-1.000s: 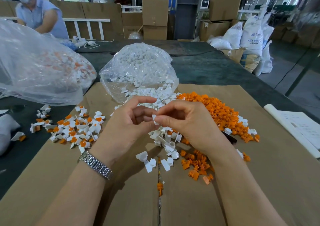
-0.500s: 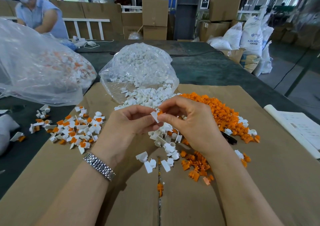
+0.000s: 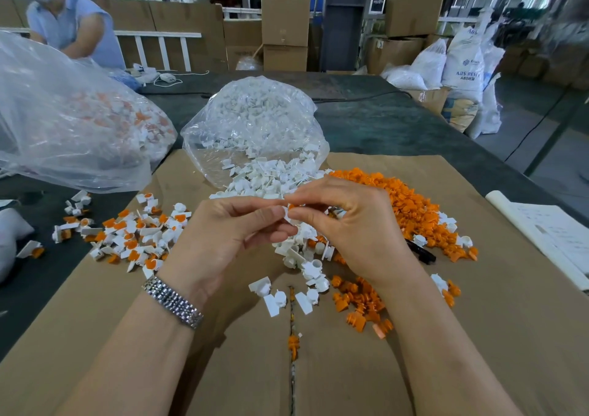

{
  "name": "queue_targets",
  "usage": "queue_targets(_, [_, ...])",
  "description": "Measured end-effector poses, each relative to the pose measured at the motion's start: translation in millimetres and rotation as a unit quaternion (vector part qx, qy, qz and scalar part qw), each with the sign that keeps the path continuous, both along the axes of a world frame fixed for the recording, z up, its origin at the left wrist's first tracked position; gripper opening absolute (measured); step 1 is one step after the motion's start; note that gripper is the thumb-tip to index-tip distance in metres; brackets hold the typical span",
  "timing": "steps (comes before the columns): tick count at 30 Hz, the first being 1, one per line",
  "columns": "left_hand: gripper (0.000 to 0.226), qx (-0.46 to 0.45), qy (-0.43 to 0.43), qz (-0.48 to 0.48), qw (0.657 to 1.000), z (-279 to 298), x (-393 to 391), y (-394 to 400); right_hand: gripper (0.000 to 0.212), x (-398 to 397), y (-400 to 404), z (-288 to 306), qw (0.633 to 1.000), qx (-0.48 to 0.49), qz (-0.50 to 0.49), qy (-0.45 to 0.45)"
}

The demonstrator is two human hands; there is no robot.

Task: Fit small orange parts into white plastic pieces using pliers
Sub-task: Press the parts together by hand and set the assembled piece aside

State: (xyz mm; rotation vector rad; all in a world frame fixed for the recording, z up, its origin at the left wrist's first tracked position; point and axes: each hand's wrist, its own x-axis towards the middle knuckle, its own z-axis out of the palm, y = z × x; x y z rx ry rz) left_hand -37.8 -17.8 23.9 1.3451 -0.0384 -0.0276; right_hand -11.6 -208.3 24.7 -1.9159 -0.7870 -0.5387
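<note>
Left hand [image 3: 223,240] and right hand [image 3: 347,224] together pinch one white piece [image 3: 288,217]; assembled pile [image 3: 134,237] centre-left modest, orange heap [image 3: 404,208] right large: early.

Your dark surface [image 3: 382,128] carries a brown cardboard sheet [image 3: 478,336] strewn with loose orange parts [image 3: 404,205] and white pieces [image 3: 271,183], two clear bags [image 3: 255,119], and a paper sheet [image 3: 554,234] at right.

Both hands [image 3: 288,224] pinch white piece [image 3: 287,216]
</note>
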Motion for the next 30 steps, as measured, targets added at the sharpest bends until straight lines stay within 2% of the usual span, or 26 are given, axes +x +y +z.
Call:
queue_targets(9, [0.019,0.071,0.022,0.011,0.997,1,0,7,0.021,0,4,-4,0.998,-0.05,0.018,0.016])
queue_targets(13, [0.022,0.062,0.022,0.028,0.997,2,1,8,0.031,-1,4,-3,0.995,-0.019,0.017,0.098])
queue_targets(16, [0.021,0.079,0.023,0.026,0.996,4,0,9,0.027,0,3,-2,0.993,-0.023,0.029,0.109])
queue_targets(19, [0.008,0.115,0.026,0.02,0.993,5,0,10,0.024,0,3,-1,0.991,-0.043,0.033,0.126])
queue_targets(25, [0.008,0.138,0.038,0.017,0.99,6,0,13,0.022,0,1,-1,0.985,-0.026,0.059,0.16])
queue_targets(30, [0.006,0.141,0.048,0.017,0.989,7,0,16,0.016,-1,4,-4,0.99,-0.046,0.047,0.129])
